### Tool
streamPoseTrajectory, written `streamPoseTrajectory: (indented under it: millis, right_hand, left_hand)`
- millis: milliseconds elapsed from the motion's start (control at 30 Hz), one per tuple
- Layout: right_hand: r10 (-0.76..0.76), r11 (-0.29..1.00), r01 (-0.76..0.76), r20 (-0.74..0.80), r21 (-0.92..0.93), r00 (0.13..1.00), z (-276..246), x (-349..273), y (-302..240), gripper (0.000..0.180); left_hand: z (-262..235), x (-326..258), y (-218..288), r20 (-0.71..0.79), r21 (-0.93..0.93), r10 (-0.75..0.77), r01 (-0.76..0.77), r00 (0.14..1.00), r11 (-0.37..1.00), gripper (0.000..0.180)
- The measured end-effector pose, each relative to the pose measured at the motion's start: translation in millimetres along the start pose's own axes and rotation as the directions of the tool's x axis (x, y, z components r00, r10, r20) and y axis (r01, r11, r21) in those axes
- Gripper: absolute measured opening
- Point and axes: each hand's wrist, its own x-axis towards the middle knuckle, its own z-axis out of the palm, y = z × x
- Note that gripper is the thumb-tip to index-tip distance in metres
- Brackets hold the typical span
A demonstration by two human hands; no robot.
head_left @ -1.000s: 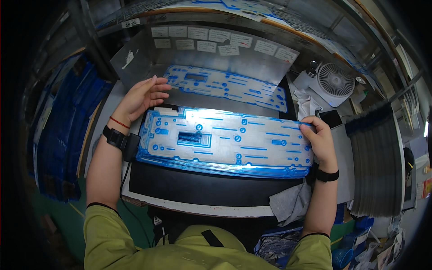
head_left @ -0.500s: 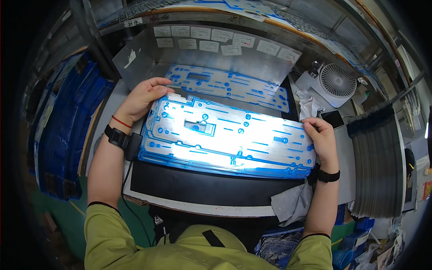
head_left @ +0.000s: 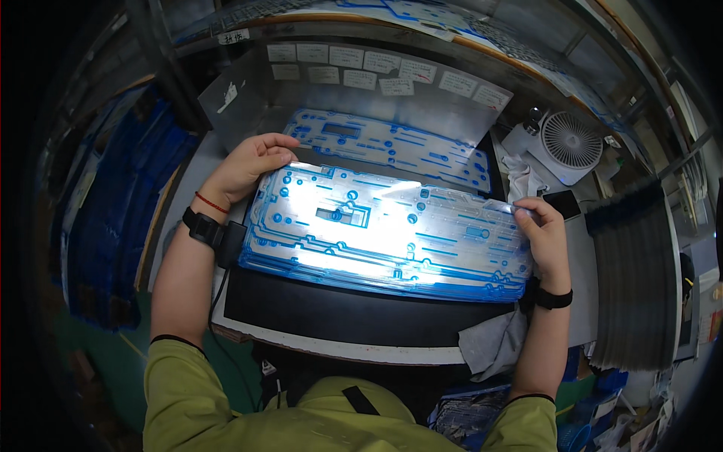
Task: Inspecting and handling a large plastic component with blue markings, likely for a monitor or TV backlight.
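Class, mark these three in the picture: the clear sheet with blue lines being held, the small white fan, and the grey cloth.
clear sheet with blue lines [head_left: 392,241]: head view, middle of its glossy face.
small white fan [head_left: 570,143]: head view, centre of its round grille.
grey cloth [head_left: 493,343]: head view, middle of the crumpled fabric.

Grey workbench [head_left: 580,316], black mat [head_left: 339,313] along its front, crumpled grey cloth [head_left: 493,343] (right), small white fan [head_left: 570,143]

Count: 2 clear plastic sheets printed with blue traces, 1 lifted [head_left: 384,233] and 1 flat behind it [head_left: 392,147]; 1 small white desk fan [head_left: 570,143]; 2 black wristbands [head_left: 202,226]; 1 grey cloth [head_left: 493,343]; 1 black phone [head_left: 561,202].
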Motion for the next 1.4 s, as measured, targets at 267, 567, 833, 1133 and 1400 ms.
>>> streamPoseTrajectory:
  millis: [267,567,833,1133,1400]
  right_hand:
    - [-0.056,0.996,0.061,-0.072,0.065,0.996,1,2,0,0.018]
    - [-0.010,0.999,0.013,-0.075,0.048,0.997,2,3,1,0.021]
    - [0.091,0.982,-0.071,-0.110,0.174,0.990,-6,8,4,0.017]
    - [0.055,0.975,-0.029,-0.114,0.220,0.992,-6,7,5,0.016]
    - [0.007,0.954,0.025,-0.106,0.299,0.994,-4,3,-1,0.016]
  left_hand:
    - [12,0,2,-0.109,-0.050,0.076,-0.082,0.991,0.995,0.032]
    - [4,1,-2,-0.085,0.169,0.027,-0.012,0.996,0.986,0.021]
    - [7,4,-3,-0.267,0.026,0.064,-0.059,0.962,0.998,0.024]
    - [-1,6,-8,-0.289,0.080,0.069,-0.048,0.955,0.996,0.026]
    - [-1,6,-7,-0.290,0.061,0.082,-0.067,0.953,0.996,0.025]
